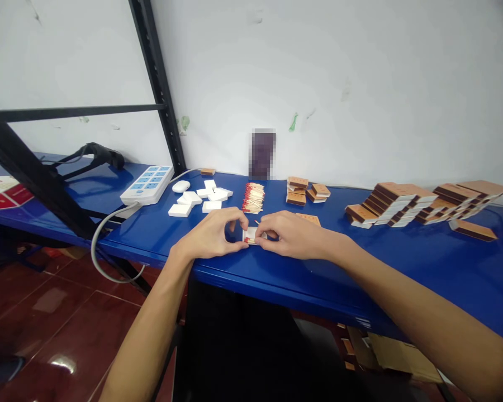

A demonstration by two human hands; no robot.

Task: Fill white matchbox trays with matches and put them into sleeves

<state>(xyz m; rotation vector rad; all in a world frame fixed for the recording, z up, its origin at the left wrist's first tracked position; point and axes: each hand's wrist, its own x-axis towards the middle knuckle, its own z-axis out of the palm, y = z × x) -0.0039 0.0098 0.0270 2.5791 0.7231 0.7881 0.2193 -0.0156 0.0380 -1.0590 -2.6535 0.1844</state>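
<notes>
A small white matchbox tray [250, 230] lies at the front of the blue table, with a few red-tipped matchsticks [251, 240] inside. My left hand [212, 233] curves around its left end, thumb and index finger gripping it. At the right end, the fingers of my right hand [287, 234] are pinched together over the tray. A thin matchstick [256, 222] pokes out beside them; the fingertips are partly hidden. Just beyond the tray lies a pile of loose matches [254, 198], heads to the left. A matchbox [309, 219] shows partly behind my right hand.
White trays [212, 194] lie scattered at left, near a power strip [148, 185] and a white rounded object [181, 186]. Several matchboxes [297, 190] stand behind the right hand. Larger stacks [388, 204] fill the right side. A black shelf post [159, 84] rises at left.
</notes>
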